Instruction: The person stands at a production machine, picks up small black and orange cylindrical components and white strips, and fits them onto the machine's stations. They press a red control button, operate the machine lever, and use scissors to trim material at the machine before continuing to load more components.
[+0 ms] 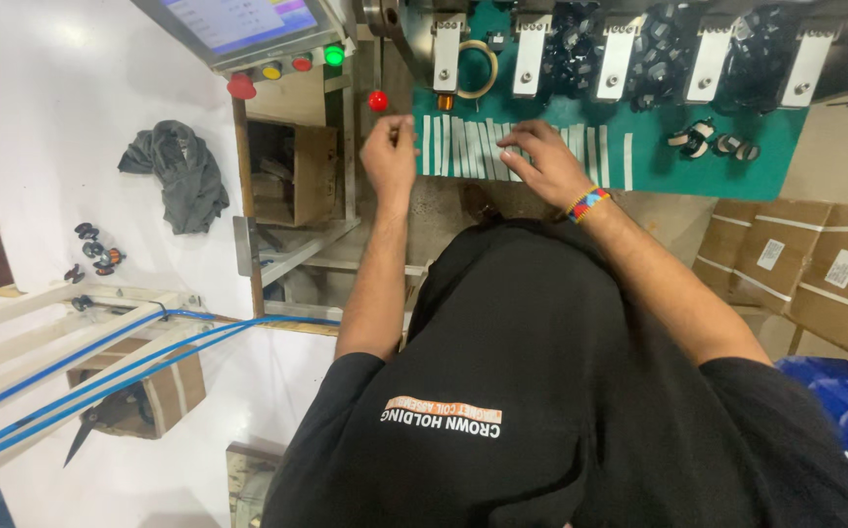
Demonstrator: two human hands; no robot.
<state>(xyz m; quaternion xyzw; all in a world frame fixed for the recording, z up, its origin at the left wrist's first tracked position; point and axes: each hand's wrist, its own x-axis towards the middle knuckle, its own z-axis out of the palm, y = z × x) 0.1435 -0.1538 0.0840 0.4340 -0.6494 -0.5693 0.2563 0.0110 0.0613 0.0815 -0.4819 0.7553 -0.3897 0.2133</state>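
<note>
I see a row of white tape strips (463,147) stuck upright, side by side, along the near edge of a green table (766,161). They are narrow, all much the same length, and a few more stand apart to the right.

My right hand (541,156) lies on the strips with the fingers spread and flat, fingertips pressing on the middle of the row; a beaded wristband (588,203) sits on that wrist. My left hand (390,156) is at the left end of the row, fingers curled together, seemingly pinching something small near the first strip; I cannot tell what.

Above the strips a line of metal clamps (532,54) holds dark coil parts (659,49), and loose small coils (713,142) lie at the right. A red knob (377,100) hangs just above my left hand. Further left are coloured push buttons (297,64) under a screen (238,24), a grey rag (175,171), and blue hoses (101,367). Cardboard boxes (815,269) stand at the right.
</note>
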